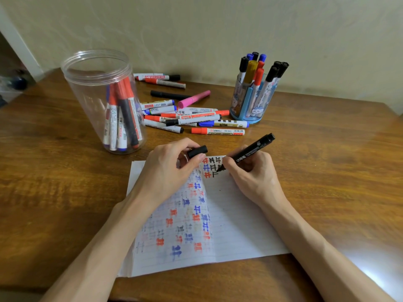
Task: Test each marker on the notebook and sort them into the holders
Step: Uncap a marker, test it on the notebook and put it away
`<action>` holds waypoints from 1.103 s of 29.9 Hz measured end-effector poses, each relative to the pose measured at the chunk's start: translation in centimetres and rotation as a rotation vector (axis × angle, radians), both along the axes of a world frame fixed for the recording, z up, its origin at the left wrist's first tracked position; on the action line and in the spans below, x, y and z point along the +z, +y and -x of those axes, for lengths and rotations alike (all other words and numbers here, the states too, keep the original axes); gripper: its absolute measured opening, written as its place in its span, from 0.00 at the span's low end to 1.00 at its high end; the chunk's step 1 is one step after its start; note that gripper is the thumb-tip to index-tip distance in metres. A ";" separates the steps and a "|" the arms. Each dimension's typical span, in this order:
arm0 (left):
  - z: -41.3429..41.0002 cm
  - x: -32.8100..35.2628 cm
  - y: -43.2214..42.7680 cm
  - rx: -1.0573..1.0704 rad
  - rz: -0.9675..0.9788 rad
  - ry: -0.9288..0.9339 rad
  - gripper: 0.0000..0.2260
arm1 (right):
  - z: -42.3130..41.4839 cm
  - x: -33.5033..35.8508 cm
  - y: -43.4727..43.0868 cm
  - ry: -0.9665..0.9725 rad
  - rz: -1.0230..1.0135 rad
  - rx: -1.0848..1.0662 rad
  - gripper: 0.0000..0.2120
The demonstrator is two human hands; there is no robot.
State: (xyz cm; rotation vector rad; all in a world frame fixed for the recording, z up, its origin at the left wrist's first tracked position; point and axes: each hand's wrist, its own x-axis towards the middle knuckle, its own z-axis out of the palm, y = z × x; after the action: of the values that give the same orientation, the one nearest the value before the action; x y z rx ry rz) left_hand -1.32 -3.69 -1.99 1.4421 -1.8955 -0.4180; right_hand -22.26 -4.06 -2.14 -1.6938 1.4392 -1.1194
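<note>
At the upper left of the frame we see a clear plastic jar (102, 101) standing on the wooden table (54, 171), with several red, blue and black markers leaning inside it. Just right of it, across the upper middle, a loose pile of markers (185, 114) lies flat and unsorted.

Below the pile, at the centre, the left hand (168, 168) rests on the top edge of the notebook (239, 225). Its fingers are curled, and the thumb and forefinger pinch a black cap (197, 151) that points to the right. The open page shows rows of red, blue and black test marks.

Right of centre, the right hand (250, 171) holds the black marker (250, 150) in a writing grip. The fingers are pressed together low on the barrel, close to the nib. The nib touches the paper beside the newest black mark, and the barrel slants up to the right.

We judge the marker to be light, rigid and smooth-sided. It is easy to steer from near the nib, and a mid-barrel grip would suit better for recapping it and dropping it into a holder. The cap is small and could easily slip from the pinch. While the nib is uncapped, it could stain the hand or the table.

At the upper right stands a blue holder (250, 101) already packed with upright markers.
</note>
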 end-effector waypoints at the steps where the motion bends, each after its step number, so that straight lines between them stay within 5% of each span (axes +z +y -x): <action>1: 0.0 0.0 0.0 0.001 0.000 -0.001 0.10 | 0.0 0.0 0.0 0.008 0.001 -0.006 0.07; 13: -0.1 -0.2 -0.1 0.002 0.011 -0.001 0.11 | -0.1 0.1 0.1 0.047 -0.034 0.053 0.06; 20: -0.1 -0.1 -0.2 -0.046 0.046 0.012 0.16 | 0.3 0.4 -0.1 -0.087 -0.047 0.007 0.06; 24: 0.0 0.0 -0.2 -0.047 0.046 0.018 0.22 | 0.1 0.1 -0.1 -0.026 -0.035 0.041 0.06; 33: 0.0 -0.1 -0.1 -0.035 0.037 0.009 0.19 | 0.0 0.1 0.0 0.042 -0.047 0.053 0.06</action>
State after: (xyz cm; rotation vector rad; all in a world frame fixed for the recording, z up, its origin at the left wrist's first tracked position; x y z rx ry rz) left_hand -1.33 -3.80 -2.10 1.3833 -1.9138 -0.4030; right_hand -22.26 -4.05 -2.00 -1.7224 1.4268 -1.0193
